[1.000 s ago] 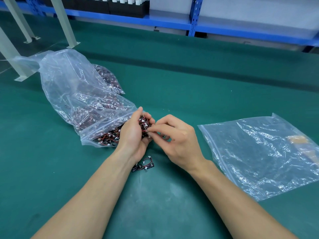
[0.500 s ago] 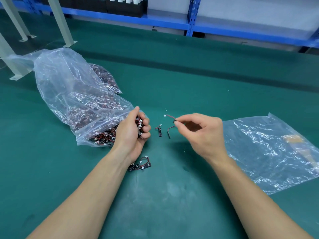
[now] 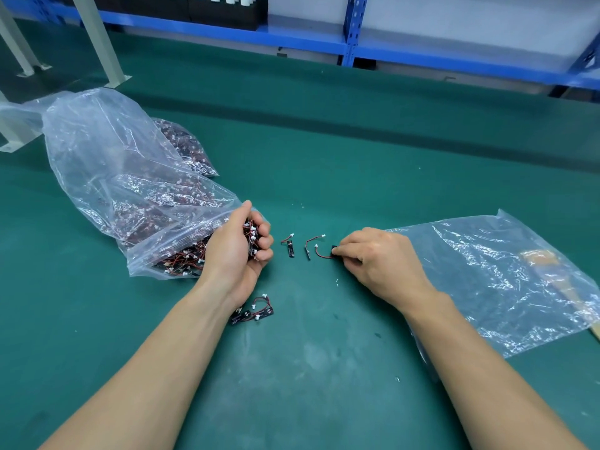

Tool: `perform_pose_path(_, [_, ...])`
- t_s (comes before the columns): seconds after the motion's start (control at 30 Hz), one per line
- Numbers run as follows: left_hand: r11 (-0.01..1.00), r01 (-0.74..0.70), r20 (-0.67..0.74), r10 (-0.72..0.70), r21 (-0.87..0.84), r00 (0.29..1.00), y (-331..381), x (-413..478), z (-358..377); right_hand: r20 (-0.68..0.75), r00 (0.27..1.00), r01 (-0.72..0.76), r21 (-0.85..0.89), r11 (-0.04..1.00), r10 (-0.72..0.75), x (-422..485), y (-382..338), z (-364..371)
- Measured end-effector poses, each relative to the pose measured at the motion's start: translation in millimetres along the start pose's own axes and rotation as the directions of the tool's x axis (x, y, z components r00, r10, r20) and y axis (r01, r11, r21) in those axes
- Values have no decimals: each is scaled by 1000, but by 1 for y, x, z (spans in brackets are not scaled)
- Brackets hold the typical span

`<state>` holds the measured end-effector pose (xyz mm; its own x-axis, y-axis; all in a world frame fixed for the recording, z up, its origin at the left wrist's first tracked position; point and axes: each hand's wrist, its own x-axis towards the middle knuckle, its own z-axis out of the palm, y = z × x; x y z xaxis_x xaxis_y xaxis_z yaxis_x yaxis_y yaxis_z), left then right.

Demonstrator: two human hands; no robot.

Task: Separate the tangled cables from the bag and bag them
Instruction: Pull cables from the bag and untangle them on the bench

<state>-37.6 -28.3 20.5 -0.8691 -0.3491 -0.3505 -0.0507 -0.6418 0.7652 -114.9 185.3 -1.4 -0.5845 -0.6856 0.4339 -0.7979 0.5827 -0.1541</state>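
Cables, tangled clump [image 3: 252, 237]: gripped in left hand [image 3: 237, 251], fingers curled round it, at mouth of full bag [image 3: 130, 190], left side of table [image 3: 324, 157]. Single cable [image 3: 324, 256]: black end pinched by right hand [image 3: 380, 261], lying on table centre. Loose cables [image 3: 290, 251]: two, between hands. Small pile [image 3: 255, 311]: beside left wrist. Flat bag [image 3: 487, 271]: toward right edge.

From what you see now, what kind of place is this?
Probably a factory or assembly workshop: a long bench with a green mat, blue racking behind it, and a big bag of many small cables in bulk.
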Motion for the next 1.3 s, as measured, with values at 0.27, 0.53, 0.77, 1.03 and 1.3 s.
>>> perform_pose_path(0.27, [1000, -2, 11, 2, 1, 1000, 0, -1, 1, 49, 996, -77, 58, 995, 74, -2, -1, -2])
perform_pose_path(0.53, [1000, -4, 4, 4, 14, 1000, -2, 0, 1, 57, 997, -50, 33, 998, 48, -5, -4, -2])
perform_pose_path(0.77, [1000, -4, 4, 4, 5, 1000, -2, 0, 1, -78, 995, -51, 51, 997, 55, -4, -9, -4])
perform_pose_path(1.03, [999, -34, -6, 35, 38, 999, -3, 1, 2, -272, 959, 25, 357, 934, 78, 38, -75, -10])
perform_pose_path(1.3, [993, -97, 57, 94, 63, 994, -4, 0, -3, -180, 981, 9, 417, 909, 73, 55, -102, 3])
